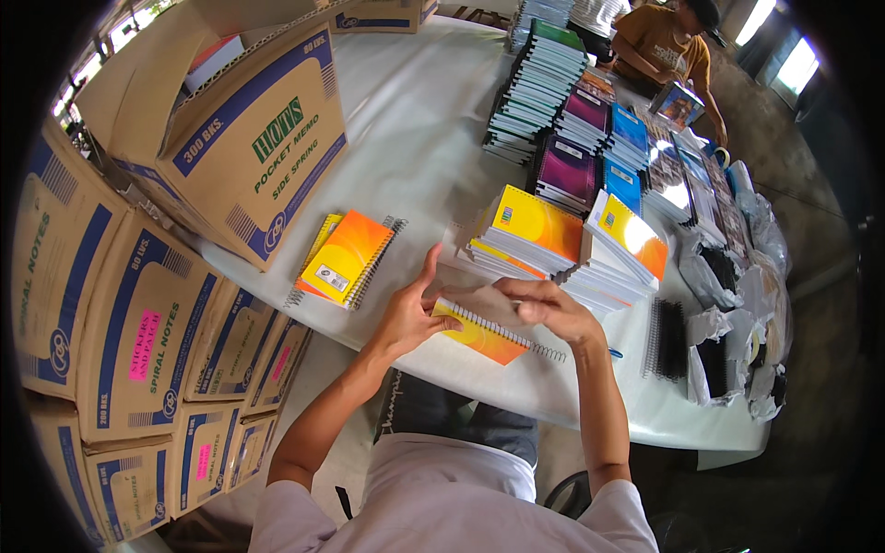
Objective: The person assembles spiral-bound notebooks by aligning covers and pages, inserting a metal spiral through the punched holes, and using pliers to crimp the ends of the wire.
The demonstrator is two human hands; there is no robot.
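A yellow and orange spiral notebook [489, 339] is tilted over the table's near edge. My left hand [410, 313] grips its left end, thumb across the cover and index finger raised. Along the notebook's upper edge runs a spiral wire [550, 354], whose loose coils stick out past the right end. My right hand [555, 311] hovers just above that edge, fingers bent and apart, slightly blurred, with nothing visible in them. To the left lies a small pile of bound orange and yellow notebooks [346, 258]. Ahead stand stacks of yellow-orange notebooks [539, 226].
Cardboard boxes [249, 138] stand on the table's left and stacked beside it [138, 323]. Purple notebooks [567, 170] and blue ones [624, 184] fill the far right. Black spiral wires [666, 339] and plastic bags lie right. Another person [668, 46] works at the far end.
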